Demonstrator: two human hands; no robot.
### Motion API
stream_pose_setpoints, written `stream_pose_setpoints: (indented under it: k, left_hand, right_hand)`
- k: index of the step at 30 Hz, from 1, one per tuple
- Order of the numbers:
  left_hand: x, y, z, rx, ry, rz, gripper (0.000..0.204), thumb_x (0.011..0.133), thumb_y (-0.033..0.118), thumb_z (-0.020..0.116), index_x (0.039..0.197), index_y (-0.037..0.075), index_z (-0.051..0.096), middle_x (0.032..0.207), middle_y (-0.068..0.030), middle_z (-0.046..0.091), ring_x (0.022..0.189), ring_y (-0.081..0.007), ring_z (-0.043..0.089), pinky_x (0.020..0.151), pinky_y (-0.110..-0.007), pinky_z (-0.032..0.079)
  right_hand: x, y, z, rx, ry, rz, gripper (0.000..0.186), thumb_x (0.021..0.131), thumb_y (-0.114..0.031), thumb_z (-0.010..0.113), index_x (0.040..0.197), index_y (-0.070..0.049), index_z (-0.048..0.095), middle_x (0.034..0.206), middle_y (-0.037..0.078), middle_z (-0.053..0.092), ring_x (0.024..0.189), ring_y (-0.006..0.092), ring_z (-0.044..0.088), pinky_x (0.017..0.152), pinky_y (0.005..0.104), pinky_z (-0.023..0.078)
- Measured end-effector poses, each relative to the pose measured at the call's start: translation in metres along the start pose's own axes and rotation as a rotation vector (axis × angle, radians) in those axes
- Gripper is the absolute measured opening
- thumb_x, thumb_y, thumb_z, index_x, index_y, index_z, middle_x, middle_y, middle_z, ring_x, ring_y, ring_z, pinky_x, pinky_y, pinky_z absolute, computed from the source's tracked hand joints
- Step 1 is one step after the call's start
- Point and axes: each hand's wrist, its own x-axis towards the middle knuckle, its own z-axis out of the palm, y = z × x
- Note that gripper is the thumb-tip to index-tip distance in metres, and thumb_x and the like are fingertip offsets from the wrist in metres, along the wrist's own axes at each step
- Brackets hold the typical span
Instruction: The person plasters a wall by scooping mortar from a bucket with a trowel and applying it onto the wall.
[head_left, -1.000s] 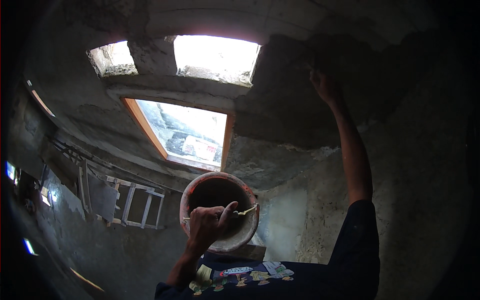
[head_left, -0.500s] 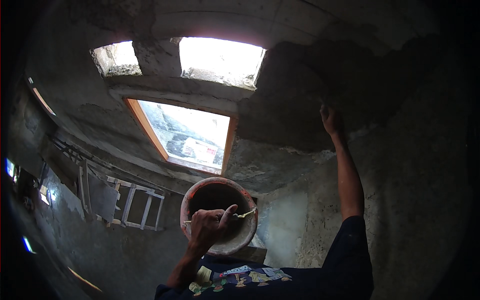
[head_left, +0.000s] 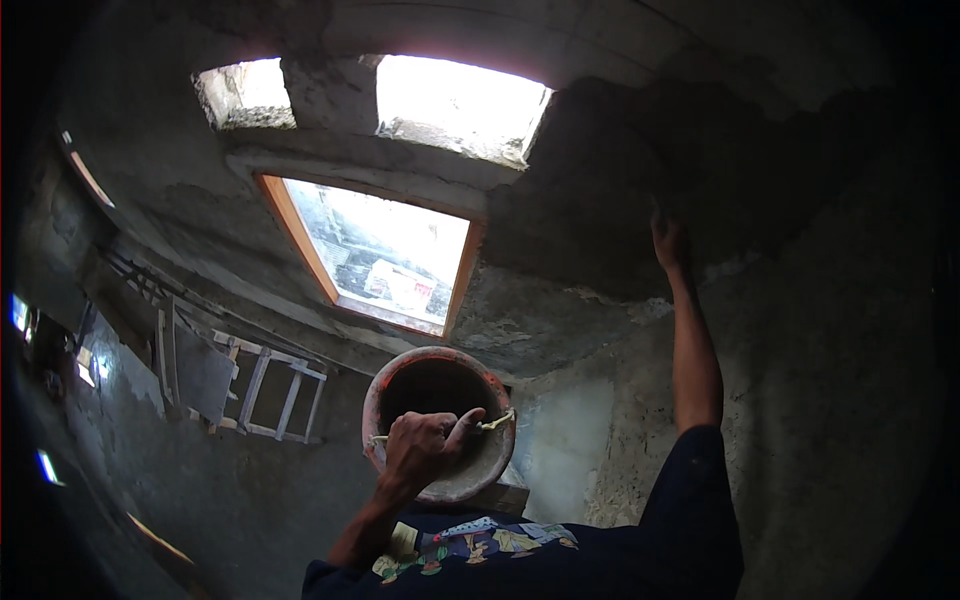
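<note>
My left hand (head_left: 420,450) is closed round the pale rope handle (head_left: 493,422) of a round, worn bucket (head_left: 480,472) with a reddish inner rim and a dark inside. My right hand (head_left: 670,243) is raised on an outstretched arm against the dark, damp-looking patch (head_left: 770,170) of the plastered wall. Its fingers are closed on what looks like a slim tool, too dim to make out. A wood-framed window (head_left: 372,262) sits to the left of that hand, with two rough openings (head_left: 460,105) above it.
At the lower left are a wooden frame like a ladder or stand (head_left: 292,395) and leaning boards (head_left: 200,375). A block-like support (head_left: 505,500) shows just behind the bucket. Rough grey concrete surfaces (head_left: 560,440) surround me.
My right hand has come down from high on the dark patch to beside the window's level. My left hand still grips the bucket's handle. The view has shifted slightly.
</note>
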Motion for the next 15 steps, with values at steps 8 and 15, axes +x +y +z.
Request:
stream_pose_setpoints:
  k: [8, 15]
  left_hand:
    - [-0.016, 0.012, -0.002, -0.072, -0.103, -0.033, 0.042, 0.086, 0.037, 0.059, 0.063, 0.002, 0.059, 0.053, -0.0211, 0.053, 0.051, -0.0372, 0.057, 0.049, -0.043, 0.043]
    - [-0.009, 0.012, 0.032, -0.213, -0.153, 0.016, 0.038, 0.092, 0.03, 0.053, 0.073, -0.002, 0.059, 0.056, -0.0215, 0.05, 0.048, -0.0345, 0.05, 0.048, -0.039, 0.038]
  right_hand:
    - [-0.214, -0.092, -0.132, 0.206, -0.491, 0.443, 0.044, 0.086, -0.041, 0.054, 0.073, 0.001, 0.051, 0.063, 0.014, 0.05, 0.06, 0.0152, 0.053, 0.056, 0.0332, 0.043]
    - [-0.275, -0.199, -0.229, -0.014, -0.954, 0.709, 0.042, 0.075, -0.043, 0.064, 0.078, -0.002, 0.06, 0.069, 0.019, 0.06, 0.068, 0.038, 0.06, 0.061, 0.0422, 0.046]
